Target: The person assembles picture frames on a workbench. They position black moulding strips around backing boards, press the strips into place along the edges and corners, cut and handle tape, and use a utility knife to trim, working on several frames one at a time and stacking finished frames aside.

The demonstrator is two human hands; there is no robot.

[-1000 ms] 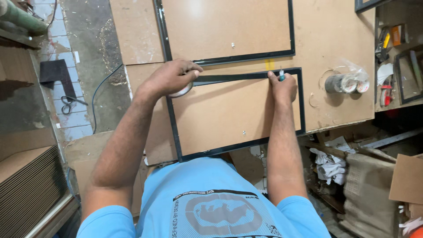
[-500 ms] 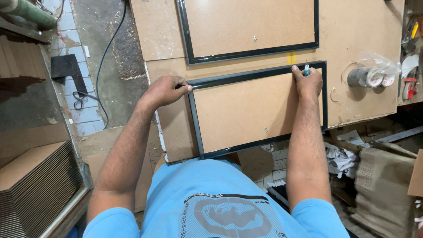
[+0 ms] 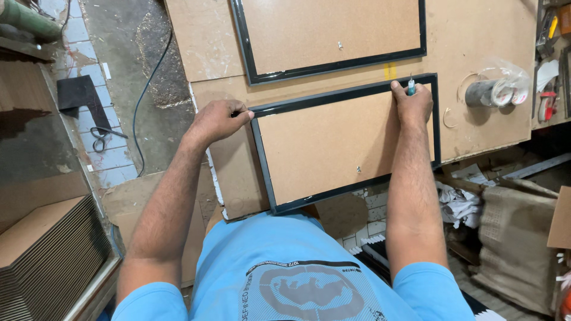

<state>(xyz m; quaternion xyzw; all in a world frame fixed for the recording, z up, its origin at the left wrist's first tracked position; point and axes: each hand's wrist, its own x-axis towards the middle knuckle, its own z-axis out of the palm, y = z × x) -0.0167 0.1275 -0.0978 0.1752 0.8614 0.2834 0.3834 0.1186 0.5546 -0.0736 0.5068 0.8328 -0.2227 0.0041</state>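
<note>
Near black picture frame [image 3: 348, 145] lies back-up on the counter [image 3: 482, 47]. Left hand [image 3: 217, 120] has its fingers curled over the frame's far-left corner. Right hand [image 3: 413, 104] pinches a teal-tipped tool [image 3: 410, 88] at the far edge. Second frame [image 3: 333, 35] sits just beyond, narrow gap between.

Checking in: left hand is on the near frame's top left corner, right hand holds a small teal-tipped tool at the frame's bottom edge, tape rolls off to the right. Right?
Not quite. The right hand holds the small teal-tipped tool at the near frame's top edge, close to its right corner, not the bottom edge. The head view shows it. The left hand and the tape rolls are as you said.
</note>
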